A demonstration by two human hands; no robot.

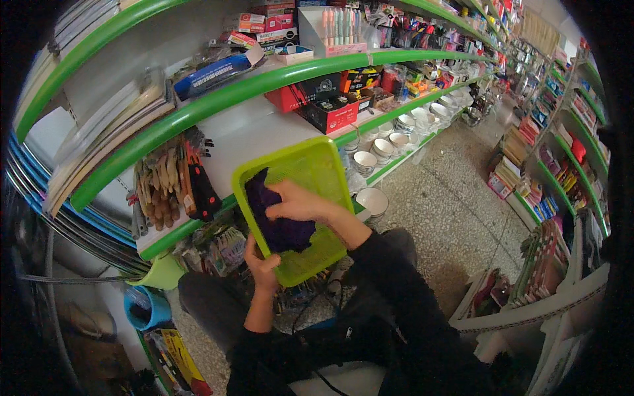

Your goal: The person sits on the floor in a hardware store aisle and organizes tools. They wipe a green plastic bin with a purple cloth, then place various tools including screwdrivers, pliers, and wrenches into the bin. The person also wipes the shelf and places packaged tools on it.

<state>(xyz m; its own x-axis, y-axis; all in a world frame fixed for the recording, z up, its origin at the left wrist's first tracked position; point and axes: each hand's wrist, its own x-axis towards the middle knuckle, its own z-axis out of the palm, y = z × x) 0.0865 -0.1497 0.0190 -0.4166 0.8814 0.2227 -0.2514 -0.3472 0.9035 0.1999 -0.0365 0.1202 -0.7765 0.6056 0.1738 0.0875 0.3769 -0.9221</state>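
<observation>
A lime-green plastic basket [328,173] is tilted over my lap, in front of the shelf's lower board. My left hand [263,269] grips its near-left rim, the thumb on the inner side and the fingers outside. A dark purple cloth [285,235] lies bunched inside, against the basket's left side and bottom. Reaching in from the right, my right hand [300,203] is closed on the upper part of the cloth. Its fingertips are partly hidden by the folds.
Wooden-handled tools [162,188] lie on the shelf left of the basket. Beyond it stand a red-and-black box [330,115] and several white bowls [382,148]. A blue bucket [146,309] sits on the floor at lower left. Stocked shelves [558,155] line the right side.
</observation>
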